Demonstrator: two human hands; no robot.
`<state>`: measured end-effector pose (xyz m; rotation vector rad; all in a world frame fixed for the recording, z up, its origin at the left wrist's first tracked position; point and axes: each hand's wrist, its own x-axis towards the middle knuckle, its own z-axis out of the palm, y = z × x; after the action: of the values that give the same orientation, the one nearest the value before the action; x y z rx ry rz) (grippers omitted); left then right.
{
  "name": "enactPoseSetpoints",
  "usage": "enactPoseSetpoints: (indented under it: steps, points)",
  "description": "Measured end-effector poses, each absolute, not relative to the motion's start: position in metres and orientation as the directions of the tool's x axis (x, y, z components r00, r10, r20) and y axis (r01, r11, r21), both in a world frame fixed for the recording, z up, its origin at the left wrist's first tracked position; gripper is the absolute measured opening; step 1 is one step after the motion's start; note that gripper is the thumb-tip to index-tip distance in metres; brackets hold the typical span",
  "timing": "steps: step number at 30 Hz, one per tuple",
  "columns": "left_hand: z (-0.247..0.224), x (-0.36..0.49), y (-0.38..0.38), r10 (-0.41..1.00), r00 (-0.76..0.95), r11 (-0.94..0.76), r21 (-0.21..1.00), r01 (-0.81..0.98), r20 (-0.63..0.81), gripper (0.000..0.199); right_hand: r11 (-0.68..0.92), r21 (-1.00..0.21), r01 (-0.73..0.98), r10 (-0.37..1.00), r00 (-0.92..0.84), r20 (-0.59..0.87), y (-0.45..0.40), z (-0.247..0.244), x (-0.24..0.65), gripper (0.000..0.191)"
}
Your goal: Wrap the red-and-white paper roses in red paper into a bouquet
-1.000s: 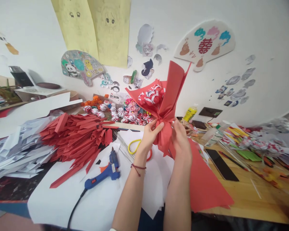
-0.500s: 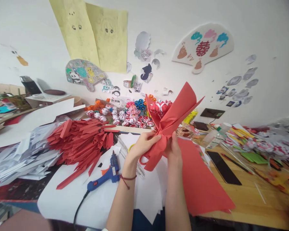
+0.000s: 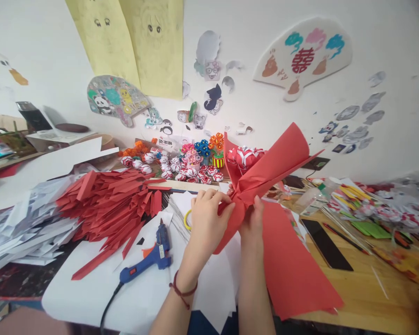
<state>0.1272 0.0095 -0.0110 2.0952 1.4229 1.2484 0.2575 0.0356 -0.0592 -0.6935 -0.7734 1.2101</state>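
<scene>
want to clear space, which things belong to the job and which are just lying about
In the job:
red wrapping, held
red-and-white flowers inside it
probably red paper sheet
perhaps glue gun

Apparently just lying about:
phone
clear bottle

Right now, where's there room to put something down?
Bare wood in front of the phone, right of the red sheet; also white paper between the red strips and glue gun. Paper flowers crowd the back; white strips, the left.

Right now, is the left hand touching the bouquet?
Touching. The head view shows it: the left hand pinches at the gathered middle of the bouquet, with no gap between them.
</scene>
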Motion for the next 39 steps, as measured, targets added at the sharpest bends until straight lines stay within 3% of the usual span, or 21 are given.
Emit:
enactPoseSetpoints:
  steps: [23, 39]
  points:
    - [-0.023, 0.131, 0.02, 0.838, 0.187, -0.544, 0.759, 0.358, 0.513, 0.011, 0.123, -0.748, -0.652, 0.99, 0.129, 0.05, 0.038, -0.074, 0.26, 0.045]
    - [-0.033, 0.134, 0.028, 0.8, 0.124, -0.596, 0.755, 0.274, 0.587, 0.012, 0.183, -0.79, -0.585, 0.983, 0.101, 0.153, 0.034, -0.07, 0.256, 0.034]
